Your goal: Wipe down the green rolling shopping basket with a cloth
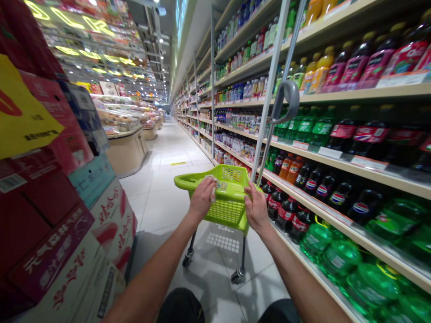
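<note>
A lime-green shopping cart (pixel 232 211) with a lattice basket and dark caster wheels stands in the aisle in front of me. My left hand (pixel 201 199) is closed around a crumpled whitish tissue (pixel 212 181) at the cart's green handle (pixel 226 194); the fingertips are partly hidden. At the handle's right end is my right hand (pixel 256 207), its fingers apart and lightly bent against the green plastic, with nothing visible in it. A small label (pixel 221 185) shows on the cart between the hands.
Drink shelves (pixel 336 152) line the right side, with large green soda bottles (pixel 340 258) at the bottom. A grey looped handle on a pole (pixel 286 101) stands against them. Stacked drink cartons (pixel 107 215) border the left; beyond is a produce counter (pixel 126 150). Tiled floor (pixel 164 161) runs ahead.
</note>
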